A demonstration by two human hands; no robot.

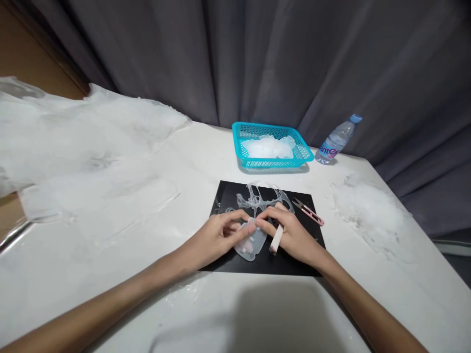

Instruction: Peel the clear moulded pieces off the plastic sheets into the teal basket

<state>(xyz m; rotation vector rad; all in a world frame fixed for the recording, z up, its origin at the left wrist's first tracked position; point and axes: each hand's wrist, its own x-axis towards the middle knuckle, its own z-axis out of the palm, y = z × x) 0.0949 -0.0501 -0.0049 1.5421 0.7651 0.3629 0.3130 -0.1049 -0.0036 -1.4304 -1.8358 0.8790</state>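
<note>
Both my hands rest on a black mat [294,260] near the table's front. My left hand [217,235] pinches the top edge of a translucent rounded plastic piece [252,247] that lies flat on the mat. My right hand [290,233] also pinches that piece with its fingertips and carries a small white stick-like tool [275,240] against the palm. A thin web of clear plastic trim [259,198] lies on the mat just beyond my fingers.
Small pink snips [309,212] lie at the mat's right edge. A turquoise basket [272,163] holding clear pieces stands behind, with a water bottle [336,141] to its right. Heaps of clear plastic fill the left [84,147] and right [368,206].
</note>
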